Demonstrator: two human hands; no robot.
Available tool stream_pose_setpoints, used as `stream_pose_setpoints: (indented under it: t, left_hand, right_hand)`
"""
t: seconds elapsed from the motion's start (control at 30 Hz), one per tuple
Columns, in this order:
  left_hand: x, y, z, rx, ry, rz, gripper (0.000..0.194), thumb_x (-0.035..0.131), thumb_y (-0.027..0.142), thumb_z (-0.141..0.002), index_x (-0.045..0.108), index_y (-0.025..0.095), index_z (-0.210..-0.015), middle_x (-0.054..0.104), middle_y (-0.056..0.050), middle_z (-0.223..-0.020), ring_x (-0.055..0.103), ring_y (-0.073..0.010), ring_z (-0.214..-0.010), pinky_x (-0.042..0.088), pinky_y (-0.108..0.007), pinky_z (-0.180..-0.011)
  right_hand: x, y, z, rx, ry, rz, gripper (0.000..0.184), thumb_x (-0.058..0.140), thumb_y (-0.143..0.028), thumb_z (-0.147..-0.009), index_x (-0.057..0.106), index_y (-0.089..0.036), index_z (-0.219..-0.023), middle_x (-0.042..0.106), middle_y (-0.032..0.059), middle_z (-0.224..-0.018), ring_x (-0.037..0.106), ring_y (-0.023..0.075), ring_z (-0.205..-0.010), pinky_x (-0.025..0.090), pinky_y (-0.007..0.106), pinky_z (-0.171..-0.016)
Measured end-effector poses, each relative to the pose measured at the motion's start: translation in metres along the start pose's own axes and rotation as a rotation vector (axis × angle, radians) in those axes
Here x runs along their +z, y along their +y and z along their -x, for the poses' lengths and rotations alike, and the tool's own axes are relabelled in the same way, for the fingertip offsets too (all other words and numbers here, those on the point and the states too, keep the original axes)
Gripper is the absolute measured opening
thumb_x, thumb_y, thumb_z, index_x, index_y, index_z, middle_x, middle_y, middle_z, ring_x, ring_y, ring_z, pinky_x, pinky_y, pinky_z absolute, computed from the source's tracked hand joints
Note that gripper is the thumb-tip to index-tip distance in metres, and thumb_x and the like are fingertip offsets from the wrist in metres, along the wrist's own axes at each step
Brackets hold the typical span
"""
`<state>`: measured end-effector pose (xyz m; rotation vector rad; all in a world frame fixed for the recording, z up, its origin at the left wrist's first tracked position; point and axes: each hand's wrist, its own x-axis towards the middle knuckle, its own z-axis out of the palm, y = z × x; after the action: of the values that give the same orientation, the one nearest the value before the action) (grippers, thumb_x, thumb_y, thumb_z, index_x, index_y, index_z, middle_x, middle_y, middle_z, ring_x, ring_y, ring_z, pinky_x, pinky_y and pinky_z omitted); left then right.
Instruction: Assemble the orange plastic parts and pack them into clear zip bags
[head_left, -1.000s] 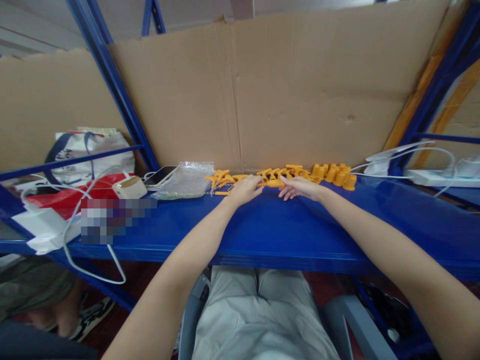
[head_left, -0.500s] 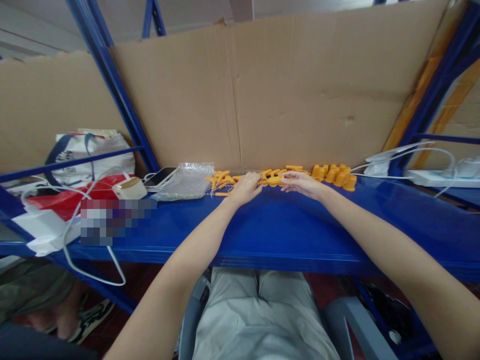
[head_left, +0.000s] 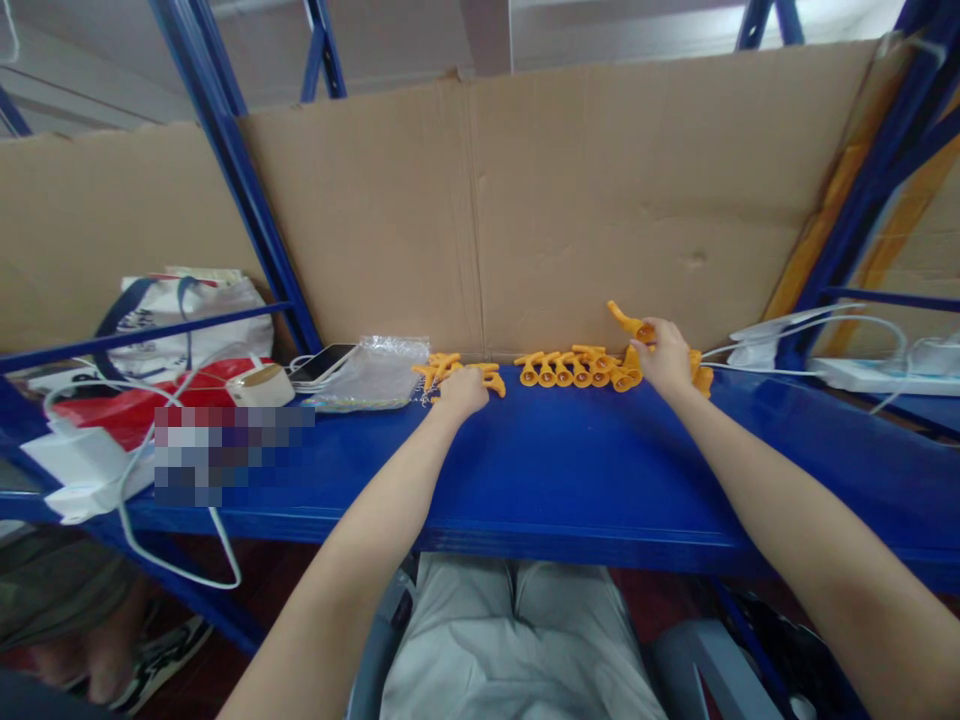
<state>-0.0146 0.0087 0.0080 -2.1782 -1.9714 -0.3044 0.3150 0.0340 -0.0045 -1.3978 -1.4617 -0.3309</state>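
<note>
In my right hand (head_left: 670, 355) is a yellow horn-shaped plastic piece (head_left: 627, 320), raised above the shelf, its thin curved end pointing up and left. Below and to its left, several matching pieces (head_left: 564, 370) lie in a row, their round hollow ends facing me. My left hand (head_left: 461, 390) is lowered onto a loose pile of yellow pieces (head_left: 435, 368), fingers curled and mostly hidden. One curved yellow piece (head_left: 493, 381) shows just right of that hand. Small metal chains (head_left: 424, 392) lie by the pile. More yellow pieces (head_left: 703, 378) stand partly behind my right hand.
On the blue shelf (head_left: 555, 460), left of the pile, lie a clear plastic bag (head_left: 375, 375) and a phone (head_left: 324, 364). White chargers and cables (head_left: 79, 460) crowd the left end. A power strip (head_left: 889, 375) is at right. Cardboard (head_left: 585, 200) stands behind.
My hands have moved apart from the middle. The right went right and lifted a yellow horn-shaped piece; the left moved left onto the pile. The row between them is now uncovered.
</note>
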Motion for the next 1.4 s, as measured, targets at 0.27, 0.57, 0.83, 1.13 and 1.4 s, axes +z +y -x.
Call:
stream_pose_setpoints:
  t: [0.27, 0.57, 0.83, 1.13, 1.4]
  left_hand:
    - [-0.003, 0.004, 0.005, 0.067, -0.095, -0.063, 0.039, 0.047, 0.018, -0.087, 0.069, 0.013, -0.118, 0.067, -0.015, -0.125, 0.062, -0.0284, -0.119, 0.05, -0.034, -0.097]
    - [0.004, 0.002, -0.001, 0.105, -0.077, -0.039, 0.036, 0.051, 0.018, -0.084, 0.073, 0.015, -0.112, 0.07, -0.014, -0.119, 0.064, -0.0295, -0.114, 0.051, -0.036, -0.096]
    - [0.016, -0.002, -0.005, 0.221, 0.042, -0.004, 0.043, 0.044, 0.013, -0.085, 0.066, 0.016, -0.122, 0.064, -0.014, -0.129, 0.056, -0.0273, -0.124, 0.045, -0.04, -0.104]
    - [0.034, -0.009, -0.015, 0.249, -0.067, 0.026, 0.055, 0.038, 0.009, -0.087, 0.053, 0.026, -0.137, 0.051, -0.007, -0.147, 0.043, -0.0285, -0.137, 0.032, -0.056, -0.111]
    - [0.027, -0.005, -0.013, 0.251, 0.064, 0.1, 0.041, 0.045, 0.012, -0.087, 0.064, 0.024, -0.121, 0.064, -0.008, -0.132, 0.052, -0.0293, -0.128, 0.035, -0.054, -0.107]
  right_hand:
    - [0.001, 0.009, 0.017, -0.084, -0.295, 0.336, 0.038, 0.047, -0.016, -0.088, 0.06, -0.018, -0.123, 0.062, 0.0174, -0.122, 0.063, 0.0343, -0.107, 0.052, 0.05, -0.089]
    - [0.017, 0.033, 0.012, -0.057, -0.482, 0.175, 0.058, 0.052, -0.012, -0.082, 0.052, -0.015, -0.14, 0.058, 0.0152, -0.138, 0.052, 0.031, -0.13, 0.04, 0.048, -0.111]
    - [0.013, 0.035, 0.011, 0.069, -0.569, 0.059, 0.075, 0.06, -0.014, -0.071, 0.047, -0.022, -0.144, 0.055, 0.012, -0.143, 0.054, 0.0324, -0.128, 0.045, 0.048, -0.105]
    - [-0.016, 0.036, -0.003, 0.25, -0.257, 0.356, 0.057, 0.047, -0.014, -0.077, 0.057, -0.014, -0.133, 0.061, 0.0162, -0.133, 0.056, 0.0293, -0.124, 0.045, 0.043, -0.102]
    - [-0.019, 0.037, 0.011, 0.183, -0.525, 0.62, 0.042, 0.051, -0.019, -0.077, 0.067, -0.017, -0.116, 0.06, 0.0162, -0.133, 0.043, 0.0378, -0.134, 0.023, 0.068, -0.11]
